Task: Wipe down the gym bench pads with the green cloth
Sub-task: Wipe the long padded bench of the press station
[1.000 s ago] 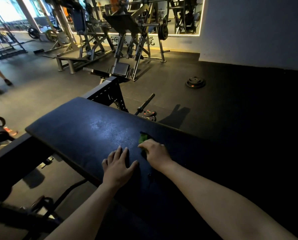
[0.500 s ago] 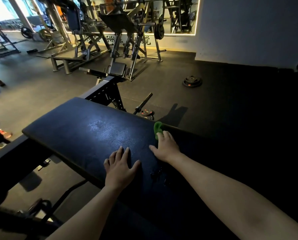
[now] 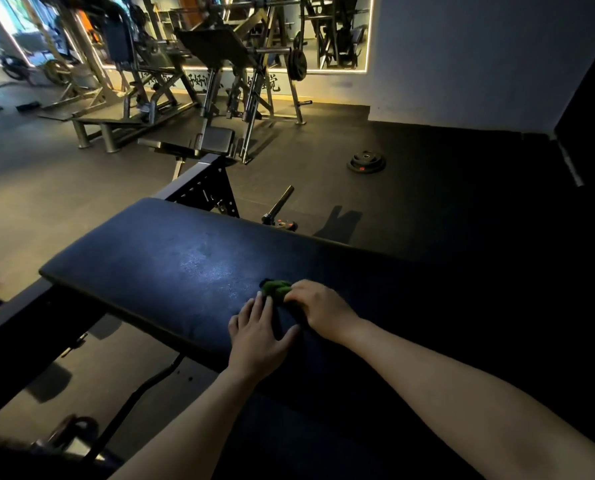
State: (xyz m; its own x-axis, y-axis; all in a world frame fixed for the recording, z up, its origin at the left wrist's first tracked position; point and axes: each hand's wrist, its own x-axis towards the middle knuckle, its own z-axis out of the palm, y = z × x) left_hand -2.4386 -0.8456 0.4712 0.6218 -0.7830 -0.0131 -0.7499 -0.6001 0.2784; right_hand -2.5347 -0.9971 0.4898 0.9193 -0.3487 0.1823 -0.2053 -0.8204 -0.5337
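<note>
Right hand (image 3: 322,308) clamps its fingers round the crumpled green cloth (image 3: 276,289) on the dark padded bench pad (image 3: 157,261), just beyond the straight fingertips of the flat left hand (image 3: 258,332). So bunched, it could skip patches.

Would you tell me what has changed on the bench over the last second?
The right hand, gripping the green cloth, swept to the far edge of the bench pad, then drew back beside the left hand, which stayed flat on the pad.

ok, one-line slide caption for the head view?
Bench wipe-down: right hand grips green cloth on bench pad; left hand rests flat beside it.
</note>
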